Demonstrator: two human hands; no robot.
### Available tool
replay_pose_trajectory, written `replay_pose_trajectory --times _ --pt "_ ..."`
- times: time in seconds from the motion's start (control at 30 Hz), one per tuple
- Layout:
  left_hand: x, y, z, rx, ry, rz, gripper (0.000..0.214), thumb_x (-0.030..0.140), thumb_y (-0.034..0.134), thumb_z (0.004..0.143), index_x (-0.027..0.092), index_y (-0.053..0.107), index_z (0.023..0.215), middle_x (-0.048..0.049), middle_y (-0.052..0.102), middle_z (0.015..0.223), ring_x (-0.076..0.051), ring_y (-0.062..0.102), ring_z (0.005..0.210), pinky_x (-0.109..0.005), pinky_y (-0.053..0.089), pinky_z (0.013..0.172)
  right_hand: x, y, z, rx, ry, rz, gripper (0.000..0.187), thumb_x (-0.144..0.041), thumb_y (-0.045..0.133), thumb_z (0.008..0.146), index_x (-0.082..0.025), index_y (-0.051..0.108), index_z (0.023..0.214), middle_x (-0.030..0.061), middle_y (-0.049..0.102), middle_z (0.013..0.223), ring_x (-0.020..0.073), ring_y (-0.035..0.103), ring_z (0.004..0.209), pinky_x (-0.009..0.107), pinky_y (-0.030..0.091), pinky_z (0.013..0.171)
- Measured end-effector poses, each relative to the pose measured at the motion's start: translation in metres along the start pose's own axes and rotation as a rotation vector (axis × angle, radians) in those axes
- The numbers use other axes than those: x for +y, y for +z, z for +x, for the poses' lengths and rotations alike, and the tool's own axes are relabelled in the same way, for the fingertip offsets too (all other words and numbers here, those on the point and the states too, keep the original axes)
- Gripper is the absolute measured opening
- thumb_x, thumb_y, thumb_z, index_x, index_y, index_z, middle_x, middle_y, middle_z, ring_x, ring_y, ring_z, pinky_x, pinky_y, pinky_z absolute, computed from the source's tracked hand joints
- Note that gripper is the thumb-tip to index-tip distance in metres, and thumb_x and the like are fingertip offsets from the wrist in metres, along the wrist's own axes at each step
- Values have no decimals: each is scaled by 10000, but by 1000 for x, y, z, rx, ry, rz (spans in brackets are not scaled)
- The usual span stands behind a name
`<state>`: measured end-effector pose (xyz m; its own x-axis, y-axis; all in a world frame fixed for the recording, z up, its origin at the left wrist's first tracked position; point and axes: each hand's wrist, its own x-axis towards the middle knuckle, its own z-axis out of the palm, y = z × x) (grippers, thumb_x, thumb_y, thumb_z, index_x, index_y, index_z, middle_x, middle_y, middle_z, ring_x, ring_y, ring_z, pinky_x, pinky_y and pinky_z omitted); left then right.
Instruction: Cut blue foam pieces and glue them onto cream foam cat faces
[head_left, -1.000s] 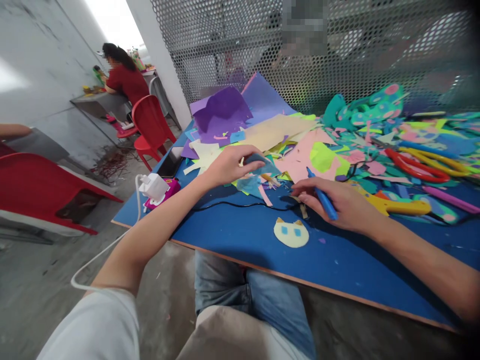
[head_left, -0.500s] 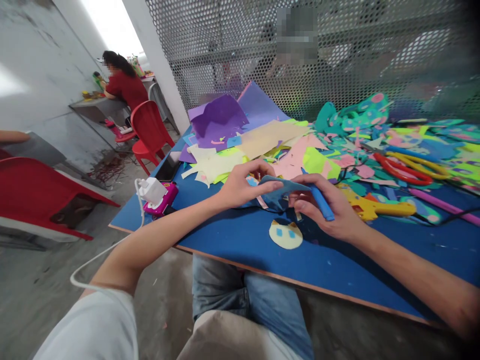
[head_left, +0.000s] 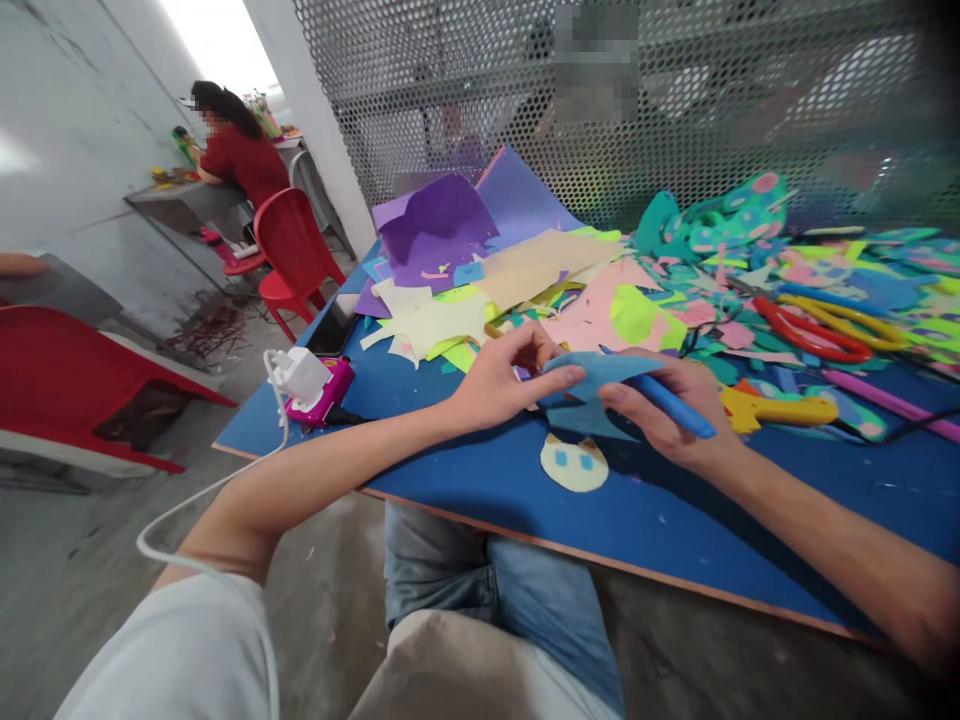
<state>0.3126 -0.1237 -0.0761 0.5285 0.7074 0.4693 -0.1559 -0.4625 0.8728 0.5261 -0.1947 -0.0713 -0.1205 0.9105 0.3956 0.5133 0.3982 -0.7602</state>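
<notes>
Cat-face cutout (head_left: 574,478), at six o'clock from the blue craft sheet (head_left: 604,372), is fitted with ears (head_left: 553,440) and eyes (head_left: 561,459), no mouth being visible, while sheet and blue pen (head_left: 679,407) are gripped by left-hand (head_left: 510,375) and right-hand (head_left: 701,395) fingers respectively.

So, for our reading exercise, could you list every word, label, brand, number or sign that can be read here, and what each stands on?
No text can be read.
Slim blue pen: no legible lettering.
Thin light-blue sheet: no lettering visible.
Flat cream cat-face cutout: two blue patches, no letters visible.
Magenta plastic block and white plastic charger: any markings are too small or blurred to read.
</notes>
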Motion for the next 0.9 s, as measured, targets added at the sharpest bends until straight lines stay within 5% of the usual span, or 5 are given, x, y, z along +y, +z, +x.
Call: replay_pose_trajectory --times 0.27,0.43,0.57,0.7,0.9 --pt "-2 -11 3 -249 -150 80 435 565 642 943 196 565 1160 -67 752 973 -162 712 861 -272 521 690 -11 -21 10 114 266 90 322 -468 728 892 -223 640 702 13 650 527 166 570 464 299 456 474" --pt "0 -6 -8 -641 178 575 528 638 686 869 192 661 1151 -116 728 1136 -257 680 1058 -394 518 940 -12 -43 7 234 181 -140 393 -396 684 893 -219 599 553 13 576 441 136 473 391 302 386 431" --pt "0 9 -24 -600 258 880 681 749 720 719 167 651 1067 -155 666 1180 -329 624 1066 -473 490 929 -6 -46 5 230 164 -220 378 -420 680 885 -216 604 576 24 600 476 143 500 407 297 381 420" --pt "8 16 -29 -595 196 980 559 654 734 698 174 650 972 -166 624 1223 -341 586 1081 -480 474 905 0 -42 1 168 106 -239 355 -464 689 882 -205 642 644 28 641 518 154 554 437 282 429 440" --pt "21 0 -29 -672 173 1053 535 664 711 707 182 662 936 -143 633 1275 -332 575 1088 -472 426 900 -2 -40 -6 -104 89 -276 455 -564 654 910 -201 637 635 21 648 554 147 568 460 268 423 435"
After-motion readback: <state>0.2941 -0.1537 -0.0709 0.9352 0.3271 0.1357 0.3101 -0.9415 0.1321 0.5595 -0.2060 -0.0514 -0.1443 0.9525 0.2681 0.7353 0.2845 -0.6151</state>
